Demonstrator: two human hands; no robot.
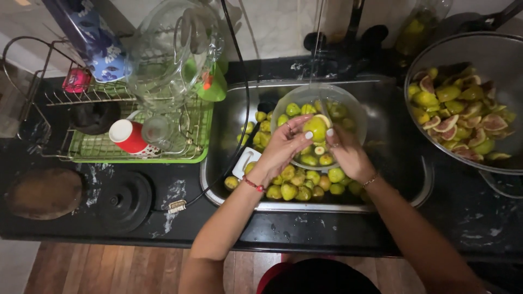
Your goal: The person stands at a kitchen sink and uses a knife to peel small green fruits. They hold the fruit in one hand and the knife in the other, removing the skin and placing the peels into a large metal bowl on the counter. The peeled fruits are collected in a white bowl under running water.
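A dark surface (305,234) is carrying everything, speckled with water. A steel sink (234,117) is sitting in its middle, with loose green figs (297,188) lying along its six o'clock edge. At three o'clock a big metal bowl (490,49) is holding cut figs (463,120), pink inside. At nine o'clock a green drying rack (136,152) is bearing a glass jug (169,54) and a red cup (126,136). A clear bowl (348,106) is resting in the sink, under a thin stream of water (316,49). Above it the left hand (280,152) and the right hand (348,155) are together closing around one fig (316,128), fingers curled on it.
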